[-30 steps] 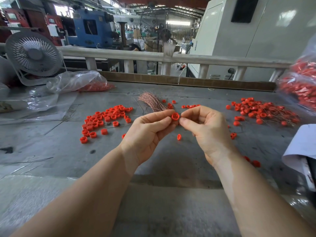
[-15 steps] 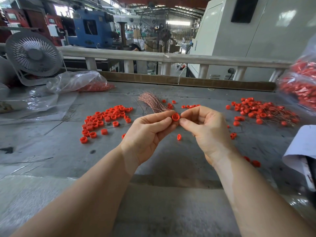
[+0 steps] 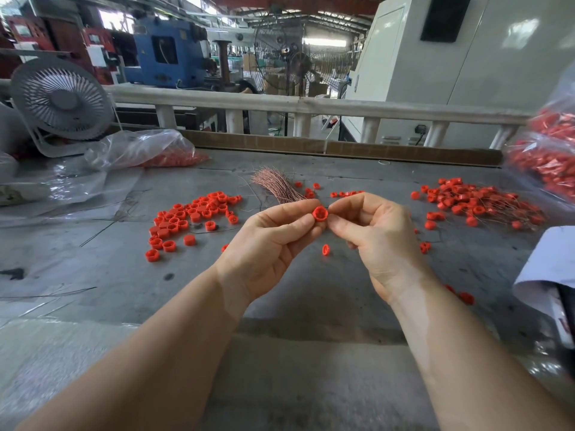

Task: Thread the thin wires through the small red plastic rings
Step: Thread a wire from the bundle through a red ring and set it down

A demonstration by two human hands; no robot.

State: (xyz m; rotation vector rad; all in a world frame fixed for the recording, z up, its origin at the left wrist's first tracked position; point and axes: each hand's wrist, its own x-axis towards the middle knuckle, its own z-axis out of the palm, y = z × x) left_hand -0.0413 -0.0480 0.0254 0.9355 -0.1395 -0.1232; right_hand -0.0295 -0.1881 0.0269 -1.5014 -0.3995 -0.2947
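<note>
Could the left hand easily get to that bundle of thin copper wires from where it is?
Probably yes: the wire bundle lies just beyond the left hand with nothing between, but that hand is pinching a red ring.

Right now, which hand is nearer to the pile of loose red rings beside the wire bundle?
Left. The left hand is just right of that ring pile; the right hand is farther right.

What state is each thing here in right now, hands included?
Left hand: pinches the held ring.
Right hand: fingertips pinched at that ring.
Held ring: lifted above the table.
Left pile of rings: loose, no wires.
Right pile of rings: wires attached.
Wire bundle: lying on the table.
</note>
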